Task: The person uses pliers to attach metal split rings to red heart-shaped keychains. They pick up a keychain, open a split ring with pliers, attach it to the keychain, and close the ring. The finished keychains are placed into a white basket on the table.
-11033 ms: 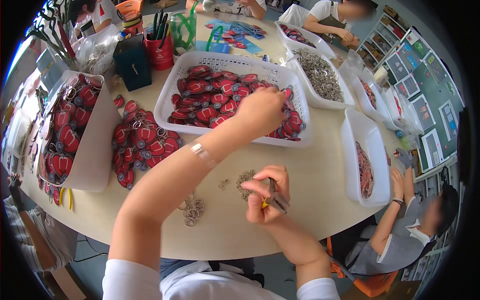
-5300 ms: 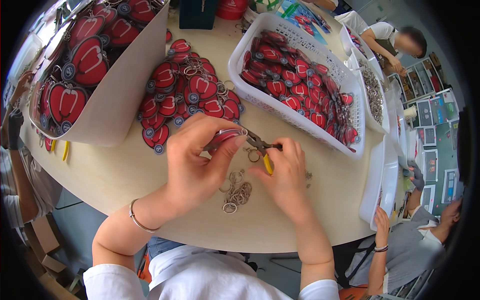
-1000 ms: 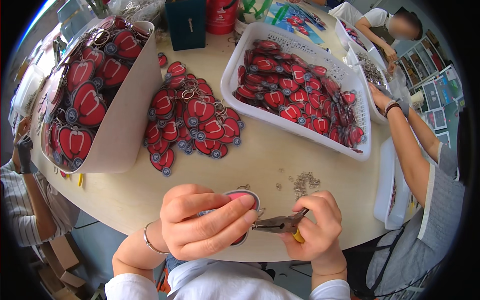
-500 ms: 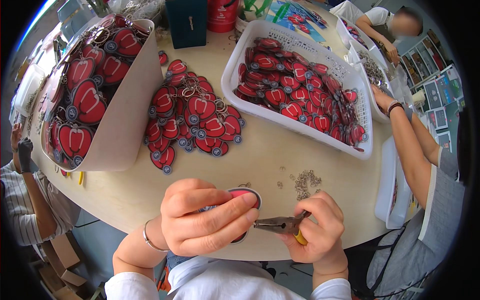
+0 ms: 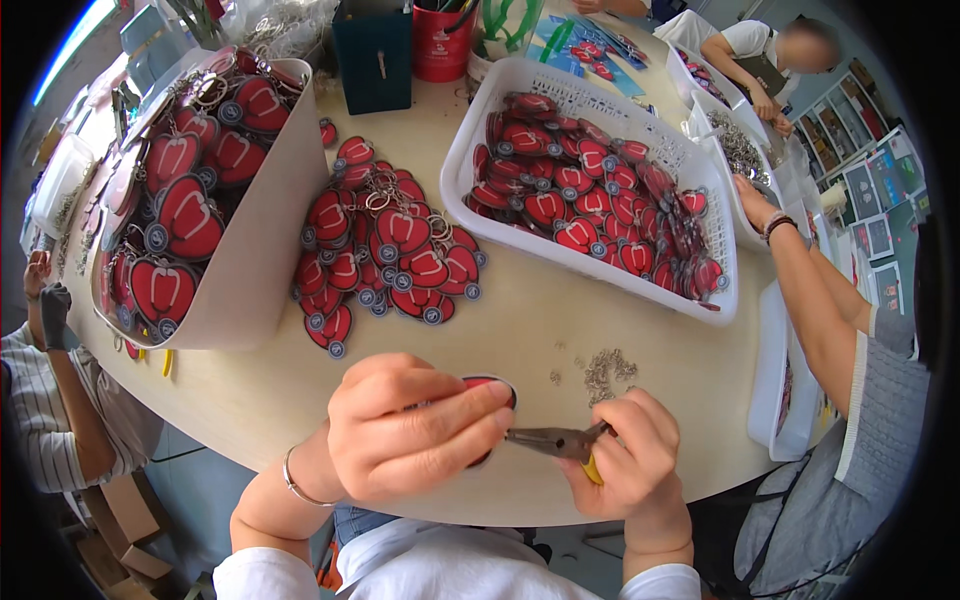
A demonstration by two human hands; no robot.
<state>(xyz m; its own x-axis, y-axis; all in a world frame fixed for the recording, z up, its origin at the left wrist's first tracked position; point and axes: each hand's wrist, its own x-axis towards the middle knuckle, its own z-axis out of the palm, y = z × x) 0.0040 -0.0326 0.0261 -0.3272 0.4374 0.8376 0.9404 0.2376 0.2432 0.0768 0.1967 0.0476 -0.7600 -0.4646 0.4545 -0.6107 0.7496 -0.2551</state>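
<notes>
My left hand (image 5: 420,428) pinches a red heart-shaped keychain tag (image 5: 490,388), most of which is hidden behind my fingers. My right hand (image 5: 632,452) is closed round pliers (image 5: 556,440) with yellow handles. The jaw tips reach the tag's edge by my left fingertips; what they grip there is too small to make out. Just beyond the pliers lies a small heap of metal rings (image 5: 606,374). Farther off, a loose pile of red tags (image 5: 404,232) with key rings spreads over the table.
A white basket (image 5: 600,268) of red tags stands beyond my hands. At left is a tall white bin (image 5: 255,235) full of finished keychains. A dark green box (image 5: 372,62) and red cup (image 5: 440,45) stand behind. Co-workers' arms (image 5: 815,290) reach in from both sides.
The pliers' jaws have turned slightly and come closer to the tag's edge. Both hands stay almost where they were; the whole view has shifted a little.
</notes>
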